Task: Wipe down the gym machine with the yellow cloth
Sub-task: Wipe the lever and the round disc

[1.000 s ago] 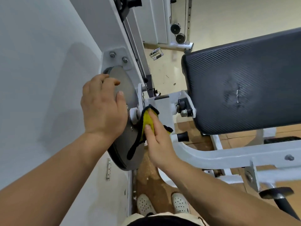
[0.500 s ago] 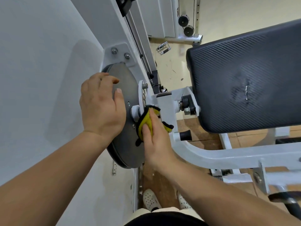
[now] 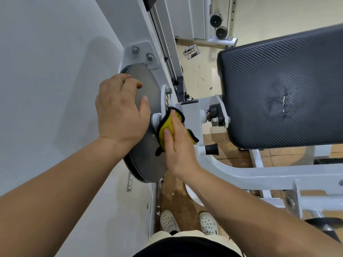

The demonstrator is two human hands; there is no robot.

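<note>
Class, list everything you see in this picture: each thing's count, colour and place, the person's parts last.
grey disc: one, grey, left, on the white panel
machine frame: one, white, right of the disc
yellow cloth: one, yellow with black edging, between disc and frame
pad: one, black, right, above the frame
pulleys: two, black, top, far back
bolts: two, silver, above the disc
shoes: two, white, bottom
left hand: one, holding the disc
right hand: one, pressing the cloth flat

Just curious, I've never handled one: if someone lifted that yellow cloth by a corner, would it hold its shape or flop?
Probably flop: the yellow cloth bunches under the right hand, and a black-edged corner dangles. Likely light, since flat fingers alone pin it against the white hub. The left hand just grips the grey disc beside it.
</note>
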